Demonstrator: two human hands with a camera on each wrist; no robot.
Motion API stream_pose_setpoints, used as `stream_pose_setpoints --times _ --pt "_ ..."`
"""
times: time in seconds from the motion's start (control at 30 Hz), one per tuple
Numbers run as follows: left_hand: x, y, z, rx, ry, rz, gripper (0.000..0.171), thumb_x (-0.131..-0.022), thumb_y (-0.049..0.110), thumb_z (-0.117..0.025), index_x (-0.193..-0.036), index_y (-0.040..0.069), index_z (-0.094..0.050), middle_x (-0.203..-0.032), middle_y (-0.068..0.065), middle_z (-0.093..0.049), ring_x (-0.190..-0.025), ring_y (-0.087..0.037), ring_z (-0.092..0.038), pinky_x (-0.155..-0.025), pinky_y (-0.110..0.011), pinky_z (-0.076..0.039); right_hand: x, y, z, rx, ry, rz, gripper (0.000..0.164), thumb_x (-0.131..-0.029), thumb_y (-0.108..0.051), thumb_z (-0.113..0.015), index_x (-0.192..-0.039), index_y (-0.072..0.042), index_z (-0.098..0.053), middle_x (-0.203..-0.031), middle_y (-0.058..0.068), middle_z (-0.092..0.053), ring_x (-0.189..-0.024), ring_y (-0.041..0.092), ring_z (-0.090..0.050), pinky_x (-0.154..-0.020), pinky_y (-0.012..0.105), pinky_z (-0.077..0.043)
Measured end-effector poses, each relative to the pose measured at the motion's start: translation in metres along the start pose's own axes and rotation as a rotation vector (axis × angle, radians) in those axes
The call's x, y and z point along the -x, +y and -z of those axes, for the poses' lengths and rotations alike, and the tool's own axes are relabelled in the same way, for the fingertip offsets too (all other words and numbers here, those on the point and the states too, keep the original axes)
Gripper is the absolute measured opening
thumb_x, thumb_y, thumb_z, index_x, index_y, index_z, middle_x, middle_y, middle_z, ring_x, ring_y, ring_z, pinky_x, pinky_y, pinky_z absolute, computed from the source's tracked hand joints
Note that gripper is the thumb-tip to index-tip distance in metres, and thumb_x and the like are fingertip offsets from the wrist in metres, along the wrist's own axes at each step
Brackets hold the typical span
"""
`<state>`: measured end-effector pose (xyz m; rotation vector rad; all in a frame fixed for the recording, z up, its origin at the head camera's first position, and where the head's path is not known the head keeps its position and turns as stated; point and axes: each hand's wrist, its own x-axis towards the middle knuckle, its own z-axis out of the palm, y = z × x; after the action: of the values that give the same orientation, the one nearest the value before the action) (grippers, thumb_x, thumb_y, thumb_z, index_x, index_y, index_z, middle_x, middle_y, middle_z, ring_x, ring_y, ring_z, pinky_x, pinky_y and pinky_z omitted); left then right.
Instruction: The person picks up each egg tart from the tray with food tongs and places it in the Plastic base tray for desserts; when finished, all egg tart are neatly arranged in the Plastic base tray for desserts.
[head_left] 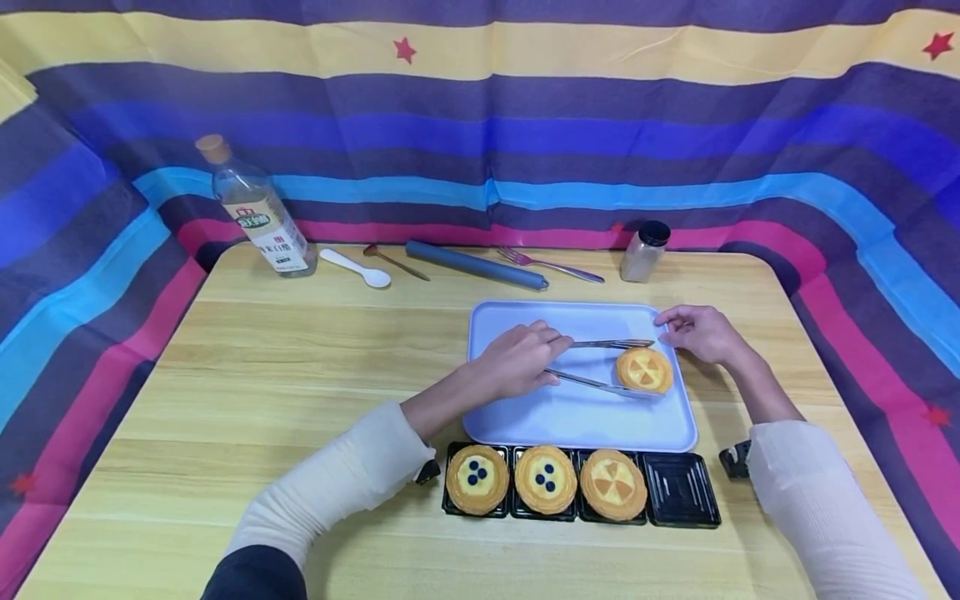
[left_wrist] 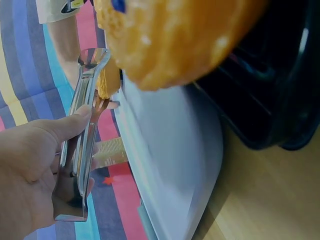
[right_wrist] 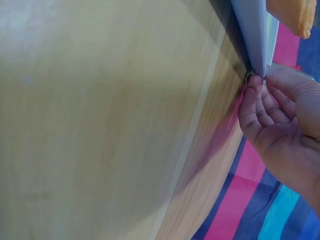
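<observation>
My left hand (head_left: pixel 522 360) grips metal tongs (left_wrist: pixel 80 145), whose two arms reach right over the pale blue tray (head_left: pixel 517 421). Between the tong tips, at the tray's right side, sits an egg tart (head_left: pixel 644 370) with wedge-shaped pieces on top. At the tray's upper right corner my right hand (head_left: pixel 703 333) pinches the rim between thumb and fingers; the right wrist view shows the fingertips on the tray edge (right_wrist: pixel 252 30). Below the tray, black plastic boxes (head_left: pixel 682 490) stand in a row. Two hold blueberry-topped tarts (head_left: pixel 477 480), a third holds a wedge-topped tart (head_left: pixel 613 486), and the rightmost is bare.
Along the back of the table lie a white spoon (head_left: pixel 356 268), a small brown stick-like utensil (head_left: pixel 397 263), a grey-blue rod (head_left: pixel 477 265) and a purple fork (head_left: pixel 551 265). A bottle (head_left: pixel 266 221) stands back left, a black-lidded jar (head_left: pixel 644 252) back right. Striped cloth (head_left: pixel 480 117) surrounds the table.
</observation>
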<state>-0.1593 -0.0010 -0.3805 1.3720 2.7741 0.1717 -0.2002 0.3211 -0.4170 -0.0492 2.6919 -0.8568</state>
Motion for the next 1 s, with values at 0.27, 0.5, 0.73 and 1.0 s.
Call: stream_pose_setpoints --times 0.27,0.5,0.73,1.0 --pt "0.004 0.003 0.0 -0.056 0.015 -0.016 0.055 -0.086 0.038 -0.068 -0.13 0.009 -0.053 -0.122 -0.002 -0.064 -0.109 -0.017 -0.057 -0.087 -0.026 -0.051 0.001 0.0 0.001 0.003 -0.008 0.002 0.03 -0.09 -0.015 -0.062 -0.117 -0.002 -0.06 -0.101 0.014 -0.055 -0.087 0.022 -0.049 -0.067 0.021 -0.044" --pt "0.009 0.007 0.005 -0.052 0.006 -0.044 0.055 -0.087 0.038 -0.066 -0.132 0.01 -0.052 -0.123 -0.002 -0.063 -0.108 -0.016 -0.056 -0.086 -0.026 -0.051 0.0 0.002 0.001 0.025 0.001 0.017 0.03 -0.09 -0.016 -0.063 -0.116 -0.002 -0.061 -0.1 0.013 -0.057 -0.085 0.021 -0.05 -0.067 0.02 -0.044" --pt "0.015 0.017 0.01 -0.042 -0.005 -0.07 0.056 -0.088 0.039 -0.065 -0.135 0.01 -0.051 -0.128 0.0 -0.06 -0.115 -0.014 -0.053 -0.09 -0.024 -0.05 0.0 0.0 0.001 0.023 -0.007 0.007 0.03 -0.09 -0.017 -0.063 -0.116 -0.002 -0.061 -0.099 0.012 -0.055 -0.085 0.021 -0.048 -0.067 0.021 -0.042" --pt "0.023 0.03 0.017 -0.086 -0.012 -0.104 0.06 -0.088 0.041 -0.064 -0.138 0.012 -0.048 -0.132 0.002 -0.058 -0.117 -0.012 -0.052 -0.091 -0.023 -0.049 0.0 -0.002 0.002 0.02 -0.006 0.009 0.03 -0.089 -0.017 -0.064 -0.115 -0.002 -0.061 -0.1 0.012 -0.055 -0.085 0.02 -0.048 -0.066 0.021 -0.042"
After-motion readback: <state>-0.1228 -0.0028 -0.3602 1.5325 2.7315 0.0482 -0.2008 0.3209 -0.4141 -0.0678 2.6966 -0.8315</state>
